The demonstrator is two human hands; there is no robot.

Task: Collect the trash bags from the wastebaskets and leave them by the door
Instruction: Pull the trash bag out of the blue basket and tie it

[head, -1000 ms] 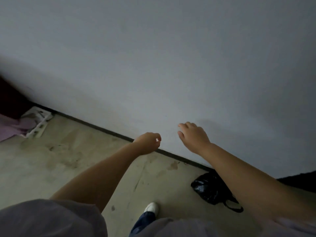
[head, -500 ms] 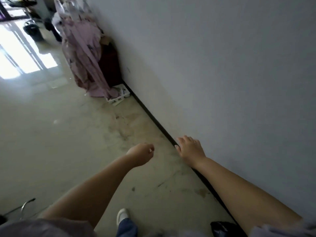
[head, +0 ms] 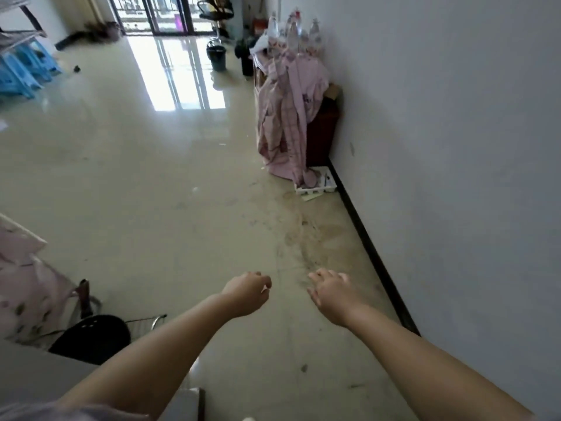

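**Empty-handed, heading for the next wastebasket**

The left hand (head: 247, 294) hangs loosely curled and the right hand (head: 329, 291) relaxed, both grasping nothing. No trash bag shows. Likely next: cross the floor (head: 158, 189) to the dark bucket (head: 217, 57) at its far edge.

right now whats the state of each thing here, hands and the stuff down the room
left hand: fingers loosely curled, holds nothing
right hand: fingers relaxed, holds nothing
dark bucket: upright on the floor, contents not visible
pink cloth: draped over a dark cabinet, hanging to the floor
white tray: flat on the floor by the wall
plastic bottles: upright on the cabinet
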